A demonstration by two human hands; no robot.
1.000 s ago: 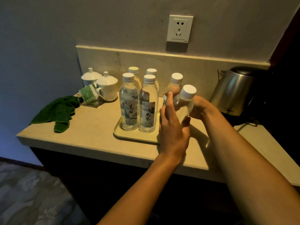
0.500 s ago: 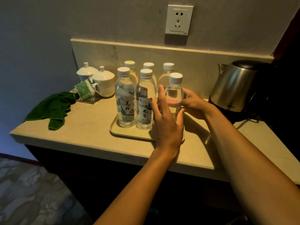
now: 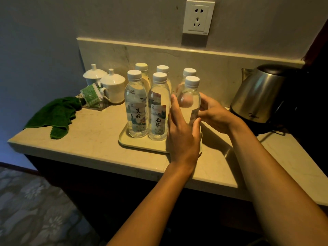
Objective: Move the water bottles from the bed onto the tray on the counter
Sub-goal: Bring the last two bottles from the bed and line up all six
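A beige tray (image 3: 134, 145) lies on the stone counter (image 3: 85, 139) and carries several clear water bottles with white caps, in two rows. The front-right bottle (image 3: 189, 96) stands upright at the tray's right end. My left hand (image 3: 182, 137) cups its near and left side, fingers pointing up and thumb across its lower front. On the bottle's right side are the fingertips of my right hand (image 3: 216, 116). The front-left bottle (image 3: 135, 107) and front-middle bottle (image 3: 158, 110) stand untouched beside it. Three more bottles (image 3: 162, 69) are behind them.
A steel electric kettle (image 3: 257, 93) sits on its base to the right, close to my right wrist. Two white lidded cups (image 3: 113, 86), a clear holder of green packets (image 3: 92, 96) and a green cloth (image 3: 56, 114) lie left of the tray. A wall socket (image 3: 197, 18) is above.
The bottle was tilted and held above the tray's right end; it has come down and now stands upright in the front row. Both hands have stayed around it.
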